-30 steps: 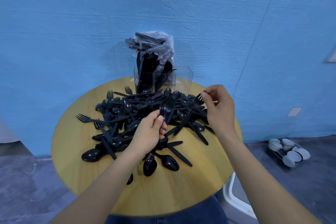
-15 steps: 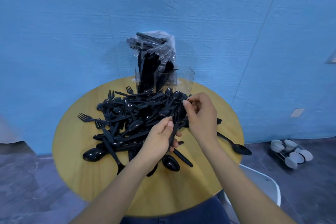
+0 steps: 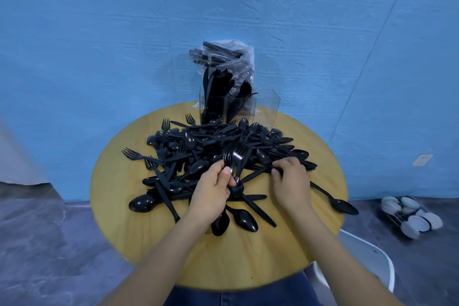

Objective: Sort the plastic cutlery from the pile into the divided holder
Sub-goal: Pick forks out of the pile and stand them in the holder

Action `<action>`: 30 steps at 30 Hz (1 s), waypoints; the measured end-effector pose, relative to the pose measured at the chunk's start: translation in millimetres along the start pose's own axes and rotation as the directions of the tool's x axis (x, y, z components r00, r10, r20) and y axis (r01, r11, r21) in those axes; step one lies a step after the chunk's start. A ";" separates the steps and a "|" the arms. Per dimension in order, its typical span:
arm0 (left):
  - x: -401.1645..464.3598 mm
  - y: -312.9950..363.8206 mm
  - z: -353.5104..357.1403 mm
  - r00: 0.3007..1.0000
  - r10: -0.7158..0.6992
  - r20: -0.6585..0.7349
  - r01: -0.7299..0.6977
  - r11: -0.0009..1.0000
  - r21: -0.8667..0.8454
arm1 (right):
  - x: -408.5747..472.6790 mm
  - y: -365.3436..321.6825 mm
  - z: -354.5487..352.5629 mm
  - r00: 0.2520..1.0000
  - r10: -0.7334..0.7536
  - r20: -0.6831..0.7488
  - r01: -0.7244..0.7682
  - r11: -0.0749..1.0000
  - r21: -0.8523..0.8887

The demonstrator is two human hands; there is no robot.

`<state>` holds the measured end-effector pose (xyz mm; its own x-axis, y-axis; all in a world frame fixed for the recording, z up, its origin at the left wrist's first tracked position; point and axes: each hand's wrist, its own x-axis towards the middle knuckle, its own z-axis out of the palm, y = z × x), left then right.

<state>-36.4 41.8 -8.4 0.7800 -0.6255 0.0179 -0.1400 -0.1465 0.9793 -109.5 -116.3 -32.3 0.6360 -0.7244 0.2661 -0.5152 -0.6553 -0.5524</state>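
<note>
A round wooden table [image 3: 129, 218] stands against a blue wall [image 3: 99, 32], and a pile [image 3: 198, 146] of black plastic cutlery covers the middle of it. The clear divided holder [image 3: 265, 107] stands upright at the far edge of the table, just behind the pile. Its left and middle compartments hold black cutlery standing on end, long axes near vertical; the right compartment looks clear. A plastic bag [image 3: 238, 57] of more black cutlery leans behind the holder, against the wall.

The left hand [image 3: 213, 191] is over the near side of the pile, fingers and thumb curled round a small bunch of forks [image 3: 233, 156]. The bunch stands close to upright, tilted slightly away from the person, tines pointing up and towards the holder, handles down inside the fist.

The right hand [image 3: 291, 181] rests at the pile's near right edge, fingers curled down into the cutlery; whether they actually grip a piece cannot be told.

Near the left hand, two spoons [image 3: 244, 217] lie on the table with bowls towards the person. One long spoon [image 3: 340, 204] lies at the right of the pile, its bowl at the table's right rim and handle pointing back towards the pile. Loose forks [image 3: 133, 154] at the pile's left point their tines outward.

On the floor right of the table sits a tray of white lids [image 3: 412, 216].
</note>
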 end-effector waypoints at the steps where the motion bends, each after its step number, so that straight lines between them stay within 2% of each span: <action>1: 0.5 -0.3 1.9 1.000 -0.008 -0.003 0.008 1.000 -0.006 | -3.9 2.9 0.3 1.000 -0.005 0.022 0.006 0.999 -0.040; 3: 2.8 -0.6 4.7 1.000 -0.016 -0.007 0.016 1.000 -0.002 | -10.5 3.2 -0.3 0.999 -0.024 0.035 0.025 0.999 -0.037; 6: 7.2 -0.9 6.6 1.000 0.003 0.005 -0.003 1.000 0.019 | -16.0 0.3 -4.0 0.997 -0.073 0.029 0.071 0.995 0.066; 10: 11.5 -2.4 8.5 1.000 0.003 0.009 -0.003 0.999 0.033 | -3.1 6.1 -13.8 1.000 0.030 0.001 -0.030 0.990 0.137; 17: 17.3 -2.3 9.5 1.000 -0.019 0.001 0.018 0.997 0.071 | 31.4 -1.9 -4.5 0.968 0.178 0.176 -0.180 0.984 -0.002; 22: 18.6 -2.7 7.2 1.000 0.010 0.016 -0.012 0.995 0.102 | 34.0 -15.6 0.9 0.959 0.213 0.187 -0.206 0.977 -0.054; 27: 22.2 -4.6 5.7 1.000 0.009 0.015 -0.011 0.994 0.105 | 25.8 -27.3 -7.9 0.942 0.250 0.225 -0.249 0.968 -0.036; 30: 24.3 -5.3 5.2 1.000 0.010 0.019 -0.012 0.994 0.110 | 23.2 -31.0 -7.5 0.938 0.261 0.229 -0.284 0.956 0.072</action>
<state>-19.9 23.3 -14.2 0.7670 -0.6413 0.0239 -0.2154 -0.2221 0.9509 -83.1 -114.4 -3.0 0.5936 -0.8011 -0.0760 -0.6319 -0.4056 -0.6604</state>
